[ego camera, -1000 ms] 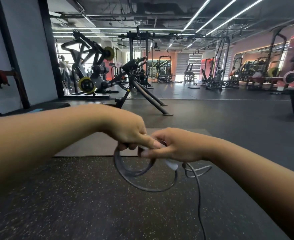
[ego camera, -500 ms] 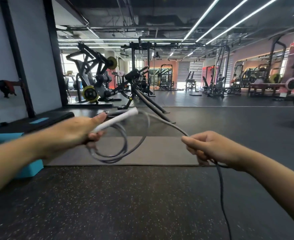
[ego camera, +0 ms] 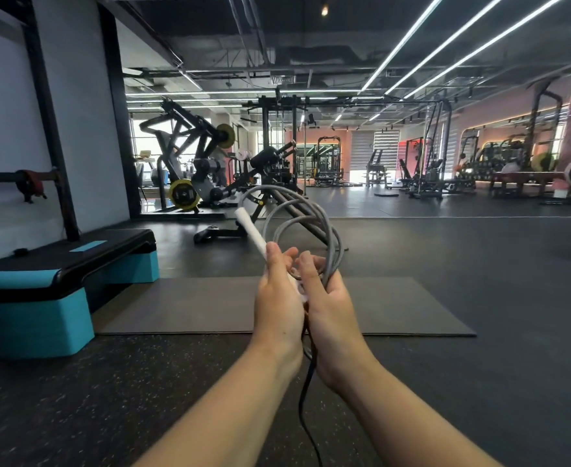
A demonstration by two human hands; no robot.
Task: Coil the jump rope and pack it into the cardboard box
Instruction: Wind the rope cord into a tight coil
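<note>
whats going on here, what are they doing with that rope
A person in a gym is coiling a grey jump rope. The left hand holds the white handle, which sticks up and away, while the right hand grips the gathered loops beside it. Several loops stand above the hands, and a loose length of rope hangs down between the forearms, so the coiling is not finished. No cardboard box is in view.

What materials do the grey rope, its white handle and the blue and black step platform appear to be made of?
Grey jump rope: probably smooth plastic or rubber-coated cord; it holds springy loops with a slight sheen.
White handle: matte, maybe foam or wrapped plastic; unclear.
Blue and black step platform: looks like moulded hard plastic, with a dull dark top.
Left hand and right hand hold the rope together.
</note>
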